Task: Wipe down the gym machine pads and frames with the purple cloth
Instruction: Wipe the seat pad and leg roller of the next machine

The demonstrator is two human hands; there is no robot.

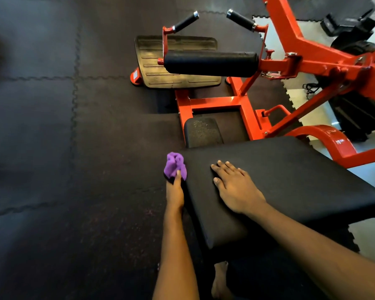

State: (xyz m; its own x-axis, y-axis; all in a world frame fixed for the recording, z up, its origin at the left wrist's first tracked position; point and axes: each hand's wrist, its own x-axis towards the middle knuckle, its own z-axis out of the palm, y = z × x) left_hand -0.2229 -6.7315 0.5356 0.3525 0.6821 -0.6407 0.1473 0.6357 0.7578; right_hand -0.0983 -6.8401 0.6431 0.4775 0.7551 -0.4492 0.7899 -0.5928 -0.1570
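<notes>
The purple cloth [174, 165] is bunched at the left front corner of the big black seat pad [290, 182]. My left hand [175, 191] grips the cloth against the pad's left side. My right hand [236, 187] rests flat on top of the pad with fingers straight. Beyond the seat stands the red machine frame [247, 111], with a black roller pad [210, 63], two black handles [185, 22], a ribbed foot plate [178, 61] and a small black pad [201, 132].
Dark interlocking rubber mats [52, 137] cover the floor to the left. Red frame arms [325, 53] rise on the right beside black weight plates [359, 109] and a pale floor strip. A bare foot [220, 280] stands under the seat.
</notes>
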